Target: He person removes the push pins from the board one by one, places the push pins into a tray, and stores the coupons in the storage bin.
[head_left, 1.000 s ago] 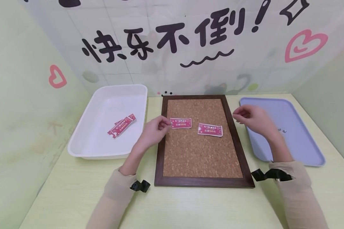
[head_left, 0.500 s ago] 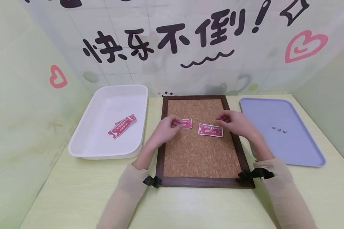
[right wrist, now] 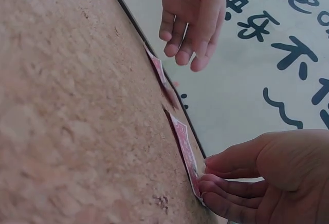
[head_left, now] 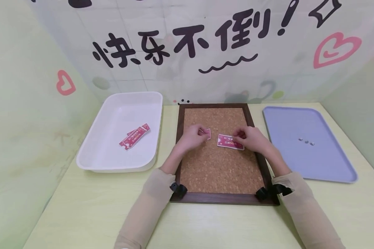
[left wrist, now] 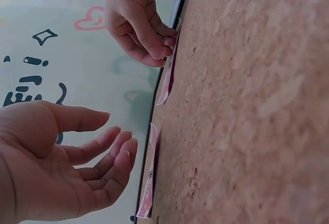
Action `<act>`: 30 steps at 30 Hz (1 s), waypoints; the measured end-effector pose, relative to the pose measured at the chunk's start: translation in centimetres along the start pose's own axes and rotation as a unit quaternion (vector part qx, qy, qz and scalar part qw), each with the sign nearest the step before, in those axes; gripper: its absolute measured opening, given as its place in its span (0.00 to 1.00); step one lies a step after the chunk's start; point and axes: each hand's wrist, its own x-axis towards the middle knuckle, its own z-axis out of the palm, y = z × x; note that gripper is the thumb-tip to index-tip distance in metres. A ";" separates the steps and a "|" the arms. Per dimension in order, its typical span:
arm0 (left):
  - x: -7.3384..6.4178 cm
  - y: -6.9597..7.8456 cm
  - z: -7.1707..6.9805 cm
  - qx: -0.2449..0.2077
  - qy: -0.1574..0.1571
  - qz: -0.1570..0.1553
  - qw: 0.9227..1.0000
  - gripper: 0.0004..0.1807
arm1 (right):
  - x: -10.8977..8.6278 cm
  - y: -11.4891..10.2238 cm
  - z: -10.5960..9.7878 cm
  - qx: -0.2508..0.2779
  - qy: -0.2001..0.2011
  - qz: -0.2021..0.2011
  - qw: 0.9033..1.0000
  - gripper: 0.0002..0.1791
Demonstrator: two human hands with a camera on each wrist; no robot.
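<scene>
Two pink coupons lie on a cork board (head_left: 219, 173) with a dark wooden frame. My right hand (head_left: 251, 138) is over the right coupon (head_left: 225, 142), its thumb and fingertips right beside a small silvery pin at the coupon's upper part. In the right wrist view, a gap shows between thumb and forefinger near that coupon (right wrist: 182, 139). My left hand (head_left: 194, 137) hovers at the left coupon (head_left: 209, 134), covering most of it in the head view. The left wrist view shows this hand's fingers loosely bent, thumb apart, nothing between them, beside the coupon (left wrist: 149, 188).
Left of the board stands a white tub (head_left: 112, 116) with overlapping pink coupons (head_left: 134, 137) inside. On the right, a blue tray (head_left: 318, 166) bears three small silvery pieces (head_left: 306, 141). A printed backdrop (head_left: 180, 79) rises behind the pale table (head_left: 205, 224).
My right hand has come leftward from the tray's side to the right coupon. My left hand has moved right, over the left coupon. The coupons keep their places on the board.
</scene>
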 end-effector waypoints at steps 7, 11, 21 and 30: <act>1.9 -0.6 1.3 0.004 -0.011 -0.013 1.000 0.10 | 0.1 0.6 0.6 0.005 0.002 -0.005 1.000 0.06; 2.5 -0.5 1.9 0.006 -0.022 -0.011 1.000 0.11 | 0.2 0.8 0.8 0.007 0.006 -0.001 1.000 0.05; 3.0 0.3 2.9 -0.010 -0.037 -0.025 0.999 0.09 | 0.4 0.9 0.9 0.016 0.013 0.013 1.000 0.06; 3.5 0.4 3.4 -0.004 -0.064 -0.022 0.998 0.10 | 0.5 0.7 1.0 0.015 0.022 0.025 0.999 0.07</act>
